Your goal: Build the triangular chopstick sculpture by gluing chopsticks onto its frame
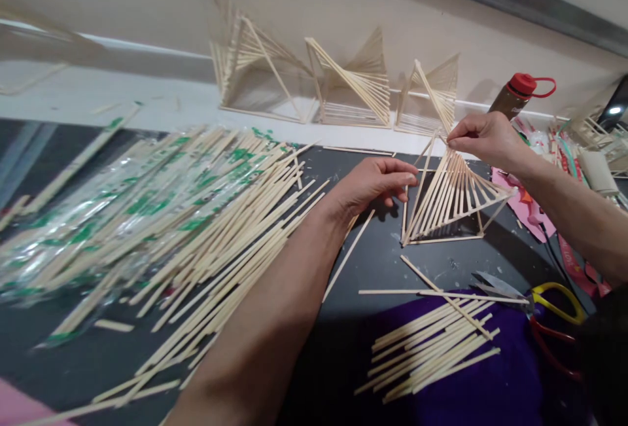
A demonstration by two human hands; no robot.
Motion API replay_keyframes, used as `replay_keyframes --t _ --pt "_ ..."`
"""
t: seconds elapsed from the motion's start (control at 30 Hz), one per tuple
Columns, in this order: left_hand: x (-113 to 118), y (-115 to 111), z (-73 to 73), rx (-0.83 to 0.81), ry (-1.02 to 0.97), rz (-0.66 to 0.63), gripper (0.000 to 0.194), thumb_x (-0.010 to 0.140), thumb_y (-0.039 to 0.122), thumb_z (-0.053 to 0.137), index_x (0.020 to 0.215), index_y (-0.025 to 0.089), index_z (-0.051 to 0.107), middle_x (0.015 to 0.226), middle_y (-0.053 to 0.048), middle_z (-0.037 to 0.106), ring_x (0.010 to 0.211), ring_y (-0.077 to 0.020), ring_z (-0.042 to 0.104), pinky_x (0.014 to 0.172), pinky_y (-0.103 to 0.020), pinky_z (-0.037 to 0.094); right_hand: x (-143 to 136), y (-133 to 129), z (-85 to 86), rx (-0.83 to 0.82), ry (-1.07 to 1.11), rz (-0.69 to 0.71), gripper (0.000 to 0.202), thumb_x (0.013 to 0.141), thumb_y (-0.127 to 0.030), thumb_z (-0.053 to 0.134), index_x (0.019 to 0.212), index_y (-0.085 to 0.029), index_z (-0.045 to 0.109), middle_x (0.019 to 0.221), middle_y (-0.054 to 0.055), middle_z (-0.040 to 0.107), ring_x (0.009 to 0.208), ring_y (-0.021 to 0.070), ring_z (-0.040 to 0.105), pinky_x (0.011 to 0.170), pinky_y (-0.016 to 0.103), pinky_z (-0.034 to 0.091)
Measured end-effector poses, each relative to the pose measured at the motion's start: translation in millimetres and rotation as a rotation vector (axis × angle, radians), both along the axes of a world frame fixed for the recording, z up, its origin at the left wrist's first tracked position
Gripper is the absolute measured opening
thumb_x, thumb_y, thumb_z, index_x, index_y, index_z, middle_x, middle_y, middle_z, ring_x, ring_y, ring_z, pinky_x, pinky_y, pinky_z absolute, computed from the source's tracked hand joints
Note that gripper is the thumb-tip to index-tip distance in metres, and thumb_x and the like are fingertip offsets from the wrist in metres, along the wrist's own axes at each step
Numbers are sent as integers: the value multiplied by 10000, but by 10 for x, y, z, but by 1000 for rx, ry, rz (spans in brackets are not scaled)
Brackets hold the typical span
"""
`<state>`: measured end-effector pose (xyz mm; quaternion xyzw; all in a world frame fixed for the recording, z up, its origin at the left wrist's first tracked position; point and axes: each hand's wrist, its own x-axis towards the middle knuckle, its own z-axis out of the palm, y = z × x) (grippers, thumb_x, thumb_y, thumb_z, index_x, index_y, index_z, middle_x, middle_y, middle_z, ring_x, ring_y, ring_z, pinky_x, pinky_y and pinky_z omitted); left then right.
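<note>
A twisted frame of thin wooden sticks (449,200) stands on the dark table right of centre, its sticks fanned between slanted edges. My right hand (485,138) is at its top corner, thumb and forefinger pinched there on a stick end. At the frame's left side is my left hand (385,184), thumb and forefinger close together near an upright; whether they grip a thin stick is too small to make out. Loose sticks (432,347) lie on purple cloth (515,373) below the frame.
Finished stick frames (348,86) line the wall. Plastic-wrapped stick bundles (147,197) and a loose pile (235,243) cover the left. Scissors (557,301) with yellow and red handles lie at the right. A red-capped bottle (515,95) stands behind my right hand, near pink scraps (527,207).
</note>
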<state>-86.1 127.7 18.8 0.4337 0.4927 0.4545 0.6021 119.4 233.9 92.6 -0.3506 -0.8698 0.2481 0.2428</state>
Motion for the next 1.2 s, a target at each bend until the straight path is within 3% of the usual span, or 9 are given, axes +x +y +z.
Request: replay_keyframes --t 0.13,0.23,0.57,0.83,1.2 --pt "63 -14 27 -11 37 -88 373 637 285 781 958 110 707 874 -85 731 508 -82 590 367 -162 376 -10 -35 9 -14 6 -7 117 714 -248 667 692 -141 710 658 21 628 606 113 521 582 266 371" --pt "92 -12 32 -19 53 -129 335 636 292 782 915 120 711 745 -45 701 492 -89 582 368 -167 369 -19 -63 32 -13 -10 -33 112 718 -238 663 684 -138 701 631 10 604 598 104 509 583 260 363" --pt "126 -32 55 -31 69 -168 219 640 256 780 794 119 704 632 -22 656 482 -91 575 363 -161 376 -97 -133 117 32 81 12 108 752 -220 629 705 -132 670 650 -1 565 609 92 474 591 257 344" --pt "86 -4 -9 -52 -6 -173 246 611 252 792 801 118 713 757 -75 733 502 -99 599 358 -162 409 -157 -202 163 154 58 24 89 775 -187 612 722 -138 664 681 5 565 646 103 480 624 261 353" --pt "91 -3 -18 -39 -7 -166 207 658 262 772 784 112 704 730 -61 729 495 -91 612 360 -145 428 -166 -121 100 389 15 74 87 791 -158 606 754 -136 681 699 13 573 624 103 470 623 267 370"
